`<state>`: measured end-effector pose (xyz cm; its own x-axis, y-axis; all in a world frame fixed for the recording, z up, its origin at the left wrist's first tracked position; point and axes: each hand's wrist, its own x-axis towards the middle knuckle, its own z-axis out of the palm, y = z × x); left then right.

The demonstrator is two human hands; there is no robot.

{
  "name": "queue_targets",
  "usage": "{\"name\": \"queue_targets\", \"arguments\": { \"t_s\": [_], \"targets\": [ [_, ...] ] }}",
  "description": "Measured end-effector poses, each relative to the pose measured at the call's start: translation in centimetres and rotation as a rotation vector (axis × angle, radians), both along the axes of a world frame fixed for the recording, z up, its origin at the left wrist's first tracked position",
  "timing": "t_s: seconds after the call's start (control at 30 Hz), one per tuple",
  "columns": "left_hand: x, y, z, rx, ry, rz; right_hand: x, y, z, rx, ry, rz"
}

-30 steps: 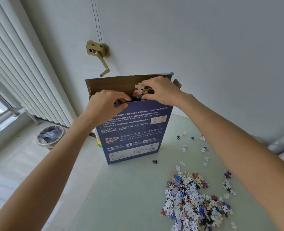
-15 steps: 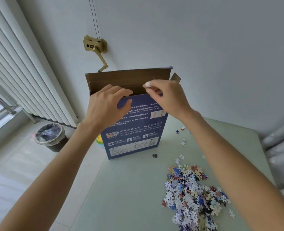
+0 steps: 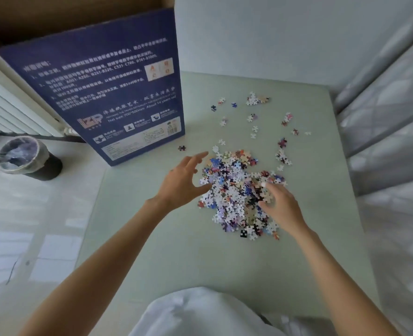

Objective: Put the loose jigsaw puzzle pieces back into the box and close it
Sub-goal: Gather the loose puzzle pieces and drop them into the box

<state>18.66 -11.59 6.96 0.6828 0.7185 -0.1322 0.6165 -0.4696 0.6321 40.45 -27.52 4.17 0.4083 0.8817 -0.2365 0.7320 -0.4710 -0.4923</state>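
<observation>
A tall dark blue puzzle box (image 3: 108,93) stands upright at the table's far left, its brown top flap raised. A heap of loose jigsaw pieces (image 3: 237,192) lies on the pale green table (image 3: 188,251), and several scattered pieces (image 3: 254,100) lie beyond it. My left hand (image 3: 181,183) hovers at the heap's left edge with fingers spread. At the heap's right side my right hand (image 3: 280,207) lies with its fingers down among the pieces; whether it holds any I cannot tell.
A lined waste bin (image 3: 24,157) stands on the tiled floor at the left, below a white radiator (image 3: 9,105). Grey bedding (image 3: 394,141) borders the table on the right. White clothing (image 3: 200,314) shows at the bottom. The wall rises behind the table.
Both hands left the top of the box and came down to the heap of pieces. My view tilted down from the box opening to the table.
</observation>
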Motion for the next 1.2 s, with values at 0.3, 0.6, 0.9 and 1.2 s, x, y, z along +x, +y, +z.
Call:
{"name": "queue_targets", "arguments": {
  "t_s": [0.3,0.6,0.9,1.2],
  "targets": [
    [5.5,-5.7,-10.4,-0.186,0.461,0.148,6.7,-3.1,-7.9,-0.277,-0.008,-0.277],
    [7.5,-8.8,-12.7,-0.056,0.493,0.152,4.0,3.0,-9.6,-0.279,-0.117,0.192],
    [7.3,-8.4,-12.3,-0.072,0.331,0.128,1.8,3.0,-10.2,-0.141,-0.186,0.388],
    [6.2,-7.1,-10.9,-0.054,0.201,0.168,1.3,3.6,-9.3,0.037,-0.149,0.277]
  ]
}}
